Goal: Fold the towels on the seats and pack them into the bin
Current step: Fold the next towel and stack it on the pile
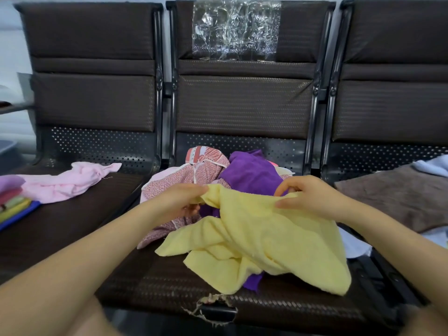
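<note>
Three dark padded seats stand in a row. The left seat [80,214] carries a pink towel [65,181], the middle seat [155,284] a heap of towels [218,180], the right seat [378,270] a brown towel [397,197].

You cannot see most of the purple towel [249,174], buried under the yellow towel [264,241]. The frame's left edge cuts off the folded stack [13,202]; its right edge cuts the brown towel [397,197] and the white one [434,167]. Your left hand's [178,198] fingertips hide in cloth.
</note>
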Tool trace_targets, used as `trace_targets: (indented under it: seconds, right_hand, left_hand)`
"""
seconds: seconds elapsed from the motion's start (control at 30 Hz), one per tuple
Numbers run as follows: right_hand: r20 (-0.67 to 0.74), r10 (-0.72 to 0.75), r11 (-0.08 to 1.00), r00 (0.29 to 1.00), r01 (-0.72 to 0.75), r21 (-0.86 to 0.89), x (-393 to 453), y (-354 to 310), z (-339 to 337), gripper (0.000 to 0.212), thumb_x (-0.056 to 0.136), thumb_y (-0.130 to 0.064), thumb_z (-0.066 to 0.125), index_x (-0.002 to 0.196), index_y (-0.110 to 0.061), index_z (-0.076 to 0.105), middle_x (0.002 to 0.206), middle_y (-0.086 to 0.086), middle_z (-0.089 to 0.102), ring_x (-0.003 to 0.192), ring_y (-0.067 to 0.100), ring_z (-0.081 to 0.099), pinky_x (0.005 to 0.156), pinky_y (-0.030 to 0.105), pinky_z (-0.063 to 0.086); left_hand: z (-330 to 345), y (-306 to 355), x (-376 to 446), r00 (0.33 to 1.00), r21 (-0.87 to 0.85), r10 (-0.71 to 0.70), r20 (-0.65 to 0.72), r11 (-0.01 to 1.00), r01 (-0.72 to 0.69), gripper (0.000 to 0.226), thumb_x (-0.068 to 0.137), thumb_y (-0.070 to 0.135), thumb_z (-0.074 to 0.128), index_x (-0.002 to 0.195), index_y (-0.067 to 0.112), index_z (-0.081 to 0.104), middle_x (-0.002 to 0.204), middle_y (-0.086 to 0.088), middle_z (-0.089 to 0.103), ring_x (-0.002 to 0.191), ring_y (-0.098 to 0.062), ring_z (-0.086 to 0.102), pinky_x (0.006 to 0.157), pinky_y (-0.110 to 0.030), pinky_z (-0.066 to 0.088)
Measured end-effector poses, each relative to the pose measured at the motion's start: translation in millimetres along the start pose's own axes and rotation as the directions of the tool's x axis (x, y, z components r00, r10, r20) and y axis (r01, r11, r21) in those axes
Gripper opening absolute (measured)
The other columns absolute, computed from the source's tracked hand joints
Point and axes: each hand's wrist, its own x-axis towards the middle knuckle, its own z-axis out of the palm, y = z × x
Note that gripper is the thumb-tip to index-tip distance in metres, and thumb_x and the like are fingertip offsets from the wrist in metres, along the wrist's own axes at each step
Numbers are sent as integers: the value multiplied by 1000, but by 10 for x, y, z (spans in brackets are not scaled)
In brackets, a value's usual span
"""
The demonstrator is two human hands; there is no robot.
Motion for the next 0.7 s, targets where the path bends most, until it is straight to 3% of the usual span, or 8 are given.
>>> trace_targets:
  seconds: [0.1, 0.17, 0.23, 0.37, 0.47, 0.53, 0.6, 0.7]
  right_hand:
    - [62, 82, 993, 995, -76, -89, -24, 50, -80, 12, 76, -36, 77, 73, -27, 70, 54, -12, 44, 51, 2, 40, 52, 20, 31]
    - [101, 129, 984, 987, -114, -137, -35, 93, -140, 31, 77, -37, 76, 59, -19, 58, 52, -11, 40, 52, 5, 38, 52, 22, 30]
    - [64, 152, 988, 986, -151, -24, -49, 134, -216, 38, 79, -39, 74, 56, -19, 51, 56, -8, 42, 54, 9, 40, 53, 24, 31]
    - [38, 153, 885, 987, -154, 439, -61, 196, -358, 38, 65, -51, 82, 71, -17, 66, 75, 0, 67, 71, 16, 62, 70, 31, 47]
    - [50, 142, 854, 989, -148, 498, -82, 261, -428, 67, 46, -67, 83, 80, -11, 66, 80, 7, 67, 72, 21, 61, 70, 34, 47]
    - [49, 147, 863, 988, -152, 481, -99, 310, -451, 67, 61, -60, 79, 92, -2, 64, 71, 6, 67, 62, 17, 62, 61, 27, 47]
    - [50, 198, 781, 979, -189, 595, -105, 366, -477, 43, 83, -34, 69, 105, 3, 63, 62, 2, 67, 51, 12, 63, 49, 20, 48]
    - [24, 274, 605, 961, -192, 773, -72, 475, -517, 42, 87, -29, 61, 122, -5, 63, 103, 12, 73, 93, 24, 69, 81, 36, 53]
  left_hand:
    - [78, 67, 59, 993, -32, 119, 18, 992, -118, 15, 97, 16, 53, 84, 12, 59, 75, -2, 55, 65, -11, 51, 58, -18, 48]
    - [104, 156, 86, 980, -79, 188, -59, 978, -193, 15, 98, 16, 50, 90, 13, 62, 81, -2, 61, 71, -11, 55, 60, -16, 52]
    - [104, 255, 94, 957, -144, 253, -144, 951, -273, 17, 99, 16, 46, 99, 12, 63, 87, -4, 63, 77, -14, 58, 64, -16, 55]
    - [8, 385, 103, 938, -419, 282, -203, 840, -344, 18, 102, 21, 43, 99, 15, 60, 87, -1, 63, 84, -17, 64, 81, -31, 55]
    - [-46, 421, 98, 945, -554, 255, -206, 765, -328, 18, 102, 21, 43, 100, 14, 60, 93, -3, 68, 86, -16, 68, 75, -33, 57]
    - [-61, 428, 63, 958, -637, 221, -183, 715, -287, 21, 102, 19, 42, 103, 9, 61, 96, -7, 72, 84, -17, 71, 69, -32, 58]
    - [-44, 442, 26, 974, -708, 181, -136, 670, -224, 27, 102, 20, 41, 109, 3, 61, 95, -11, 74, 83, -18, 72, 68, -31, 59]
    - [-8, 432, 17, 984, -699, 103, -147, 693, -177, 32, 104, 28, 38, 98, 6, 60, 85, -9, 74, 71, -15, 72, 66, -34, 55]
